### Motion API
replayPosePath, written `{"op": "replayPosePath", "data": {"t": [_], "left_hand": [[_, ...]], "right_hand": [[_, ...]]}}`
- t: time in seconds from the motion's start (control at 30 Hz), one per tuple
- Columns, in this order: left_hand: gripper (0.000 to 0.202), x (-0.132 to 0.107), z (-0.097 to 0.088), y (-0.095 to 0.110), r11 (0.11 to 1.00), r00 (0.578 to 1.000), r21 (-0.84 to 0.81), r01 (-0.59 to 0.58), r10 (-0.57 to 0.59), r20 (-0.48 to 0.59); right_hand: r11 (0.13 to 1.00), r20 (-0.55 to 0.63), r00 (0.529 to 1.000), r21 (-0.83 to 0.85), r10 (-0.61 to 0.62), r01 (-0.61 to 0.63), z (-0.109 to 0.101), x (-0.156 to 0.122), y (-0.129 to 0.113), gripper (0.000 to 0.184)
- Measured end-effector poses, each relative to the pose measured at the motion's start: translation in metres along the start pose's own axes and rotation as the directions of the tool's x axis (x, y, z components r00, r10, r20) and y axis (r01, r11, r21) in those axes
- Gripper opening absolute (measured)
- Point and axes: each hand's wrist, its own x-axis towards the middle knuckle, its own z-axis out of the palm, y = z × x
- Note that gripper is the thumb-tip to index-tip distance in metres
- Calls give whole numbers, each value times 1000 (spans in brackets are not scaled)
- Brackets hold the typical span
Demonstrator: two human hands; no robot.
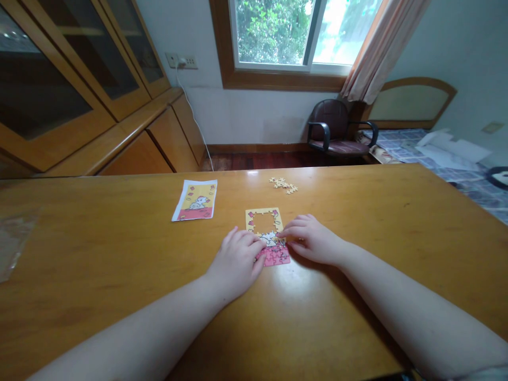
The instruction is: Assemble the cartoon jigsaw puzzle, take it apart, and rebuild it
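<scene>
Touching cardboard puzzle (273, 256), bare hands (236, 264) (311, 239), wooden table (119, 254)

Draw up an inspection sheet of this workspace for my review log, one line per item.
Surface: glossy wooden table.
Work items: partly assembled jigsaw puzzle with an open gap in its upper middle; loose jigsaw pieces clustered beyond it; printed picture card of a white cat to its left.
Clutter: clear plastic sheet at the table's left side.
Hands: left hand resting on the puzzle's lower part; right hand with fingertips at the puzzle's right side. Any held piece cannot be told.
Cables: white cable running down from a wall socket.
Surroundings: glass-fronted wooden cabinet, window, curtain, dark armchair, white papers.
</scene>
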Motion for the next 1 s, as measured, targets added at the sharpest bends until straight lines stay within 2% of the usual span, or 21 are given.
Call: {"op": "replayPosePath", "data": {"t": [0.13,0.33,0.47,0.77,1.0], "left_hand": [[22,0,2,-1,1000,1000,8,-6,6,-7],[21,0,1,0,1000,1000,10,-2,2,6],[21,0,0,0,1000,1000,7,-6,6,6],[21,0,0,-1,1000,1000,-4,-4,4,12],[21,1,2,-1,1000,1000,-6,0,0,4]], "right_hand": [[1000,27,999,14,-21,21,5,2,-1,25],[999,-40,999,-13,31,-31,18,5,-5,15],[997,-86,994,-25,71,-74,17,5,-5,23],[996,-44,996,-47,-78,76,5,3,-3,20],[997,-39,997,-38,-71,69,7,3,-5,19]]}}
